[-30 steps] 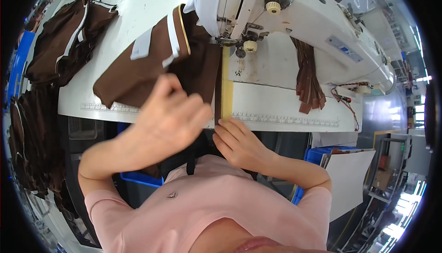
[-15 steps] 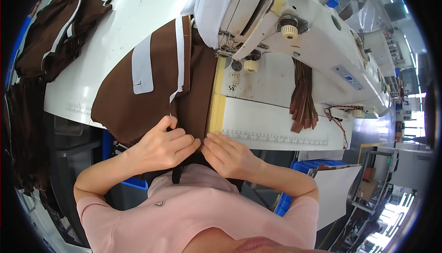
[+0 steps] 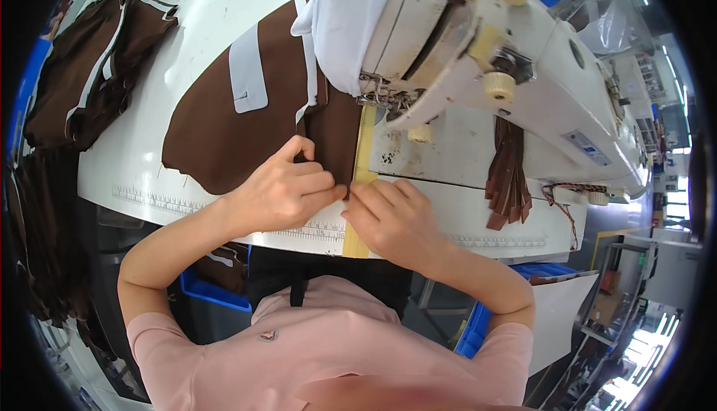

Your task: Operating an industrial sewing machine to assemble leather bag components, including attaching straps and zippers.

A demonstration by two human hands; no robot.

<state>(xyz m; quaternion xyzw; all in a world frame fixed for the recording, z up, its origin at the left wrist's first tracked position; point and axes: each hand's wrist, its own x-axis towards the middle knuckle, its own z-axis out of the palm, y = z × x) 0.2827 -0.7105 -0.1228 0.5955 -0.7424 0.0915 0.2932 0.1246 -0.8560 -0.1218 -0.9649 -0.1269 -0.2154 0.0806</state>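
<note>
My left hand (image 3: 291,187) has its fingers curled, pinching the near edge of a brown fabric panel (image 3: 209,127) with a pale grey patch (image 3: 246,71) and white strip (image 3: 308,60). Beside it, my right hand (image 3: 388,220) grips that edge with bunched fingertips, over a yellow strip (image 3: 357,239) running down the white table (image 3: 127,172). The panel's far end lies by the presser foot area (image 3: 377,97) of the sewing machine (image 3: 560,112), partly behind draped white cloth (image 3: 336,15); the needle cannot be made out.
Brown pieces with white tapes (image 3: 89,75) lie at the left, more dark fabric (image 3: 52,239) hangs below them. Folded brown strips (image 3: 506,172) lie right of the needle area. Blue bins (image 3: 209,295) and a white board (image 3: 556,321) are below the table.
My left hand has come down and closed on the fabric beside my right hand. Both hands and the panel have since moved away from me, toward the machine; the view has shifted slightly.
</note>
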